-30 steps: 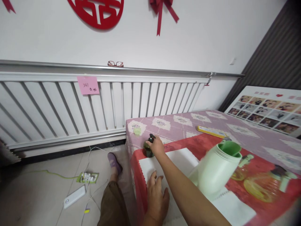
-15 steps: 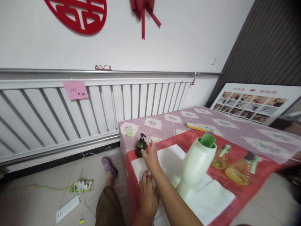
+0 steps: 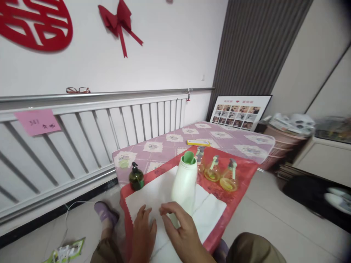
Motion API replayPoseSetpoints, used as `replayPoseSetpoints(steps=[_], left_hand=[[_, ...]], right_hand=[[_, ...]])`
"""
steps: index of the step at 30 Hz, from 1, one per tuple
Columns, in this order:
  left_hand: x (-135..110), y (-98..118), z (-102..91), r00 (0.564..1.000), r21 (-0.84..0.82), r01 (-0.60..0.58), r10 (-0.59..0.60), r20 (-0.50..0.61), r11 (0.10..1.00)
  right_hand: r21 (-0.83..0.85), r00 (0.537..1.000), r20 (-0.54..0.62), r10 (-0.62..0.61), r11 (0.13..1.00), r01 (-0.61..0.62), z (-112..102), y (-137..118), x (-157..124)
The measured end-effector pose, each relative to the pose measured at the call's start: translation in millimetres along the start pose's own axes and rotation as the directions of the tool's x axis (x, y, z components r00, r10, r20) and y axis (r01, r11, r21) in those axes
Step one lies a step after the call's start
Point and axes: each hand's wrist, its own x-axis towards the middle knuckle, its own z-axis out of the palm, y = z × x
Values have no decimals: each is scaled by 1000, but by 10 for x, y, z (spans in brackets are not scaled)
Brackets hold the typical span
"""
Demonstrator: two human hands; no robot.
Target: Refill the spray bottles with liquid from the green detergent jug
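My left hand (image 3: 144, 231) hovers low over a white cloth (image 3: 156, 186), its fingers loosely spread and nothing in it. Just right of it, my right hand (image 3: 183, 230) is curved, thumb and fingers apart, in front of a tall pale-green bottle (image 3: 184, 182). I cannot tell whether it touches the bottle. Out of the uncapped neck sticks a green piece (image 3: 189, 157). A dark green pump bottle (image 3: 136, 177) stands at the cloth's left corner. To the right are spray bottles with yellow liquid: one (image 3: 212, 170) in the middle, another (image 3: 229, 177) nearer, and a third (image 3: 200, 159) partly behind.
A red cloth (image 3: 238, 193) lies under the white one on a table with a purple patterned cover (image 3: 161, 146). Farther back are a yellow-edged flat box (image 3: 197, 143) and a small pale-green disc (image 3: 124, 163). Left stands a white radiator (image 3: 123, 128); a power strip (image 3: 67, 252) lies on the floor.
The view has swung right. My right hand has drawn back from the dark green pump bottle to the pale-green bottle; my arms no longer cross. The pump bottle stands in place.
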Motion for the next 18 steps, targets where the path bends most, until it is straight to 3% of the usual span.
replayPoseSetpoints(steps=[3,8,13,18], left_hand=[[-29,-65,18,994,154,-91,81,68,984],[-38,-161,43,992,255,-74,47,114,964],[-18,-323,68,976,311,-146,86,198,939],[5,-544,101,941,350,-332,281,188,876]], right_hand=[[-48,983,-165,85,994,-95,-383,190,-47],[-76,890,-374,261,948,-310,-916,785,-81],[-165,845,-419,332,888,-430,-1252,1444,-21],[-203,857,-405,317,883,-423,-1375,1940,197]])
